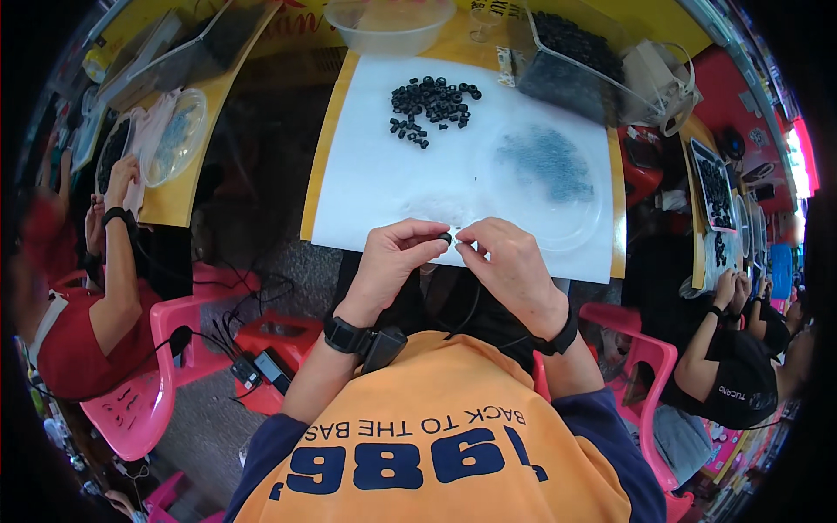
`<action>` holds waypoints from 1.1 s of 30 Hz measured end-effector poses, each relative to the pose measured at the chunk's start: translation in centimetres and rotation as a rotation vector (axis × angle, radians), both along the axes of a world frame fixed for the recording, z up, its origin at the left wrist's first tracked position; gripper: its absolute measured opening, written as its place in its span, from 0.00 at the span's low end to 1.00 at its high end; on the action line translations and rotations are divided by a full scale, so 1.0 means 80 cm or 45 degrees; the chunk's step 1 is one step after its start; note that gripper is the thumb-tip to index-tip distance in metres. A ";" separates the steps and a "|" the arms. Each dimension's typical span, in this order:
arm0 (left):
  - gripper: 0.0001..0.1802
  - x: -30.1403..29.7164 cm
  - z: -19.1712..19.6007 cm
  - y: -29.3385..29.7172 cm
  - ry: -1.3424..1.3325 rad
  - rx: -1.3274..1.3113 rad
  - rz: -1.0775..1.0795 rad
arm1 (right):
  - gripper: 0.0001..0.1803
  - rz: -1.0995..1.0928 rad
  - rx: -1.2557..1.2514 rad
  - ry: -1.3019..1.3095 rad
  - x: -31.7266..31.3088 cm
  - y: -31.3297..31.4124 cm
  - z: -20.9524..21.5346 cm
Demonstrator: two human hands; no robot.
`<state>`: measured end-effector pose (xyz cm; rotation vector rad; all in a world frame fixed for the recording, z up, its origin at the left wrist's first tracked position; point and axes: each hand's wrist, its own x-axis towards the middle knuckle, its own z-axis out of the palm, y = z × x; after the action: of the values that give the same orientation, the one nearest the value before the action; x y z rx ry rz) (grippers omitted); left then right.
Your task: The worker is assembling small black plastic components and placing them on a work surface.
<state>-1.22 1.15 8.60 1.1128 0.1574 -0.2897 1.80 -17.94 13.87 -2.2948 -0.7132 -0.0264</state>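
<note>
My left hand (397, 257) pinches a small black ring (445, 237) between thumb and fingertips at the near edge of a white sheet (384, 166). My right hand (506, 257) meets it from the right, fingertips closed on something tiny and pale that I cannot make out. Both hands hover just above the sheet's front edge. A heap of several black rings (433, 103) lies on the sheet farther back. To the right rests a clear round lid (554, 187) holding many tiny dark pieces.
A clear bowl (390, 26) and a clear bin of black parts (571, 61) stand at the back of the yellow table (327, 131). Other people sit at tables left (96, 288) and right (741, 357). Pink plastic stools (187, 340) flank me.
</note>
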 end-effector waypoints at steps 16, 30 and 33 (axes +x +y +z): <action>0.15 -0.009 -0.037 0.027 0.145 -0.740 -0.257 | 0.07 0.150 0.579 1.117 0.030 0.009 -0.020; 0.13 -0.012 -0.061 0.031 0.355 -1.297 0.263 | 0.07 -0.258 -0.075 -0.128 0.170 0.094 -0.099; 0.13 -0.015 -0.059 0.033 0.346 -1.287 0.249 | 0.07 -0.244 -0.077 -0.098 0.173 0.094 -0.104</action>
<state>-2.41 3.82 3.90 0.0510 0.3136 -0.2897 15.66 -10.46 5.55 -2.4237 -0.5361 -0.1855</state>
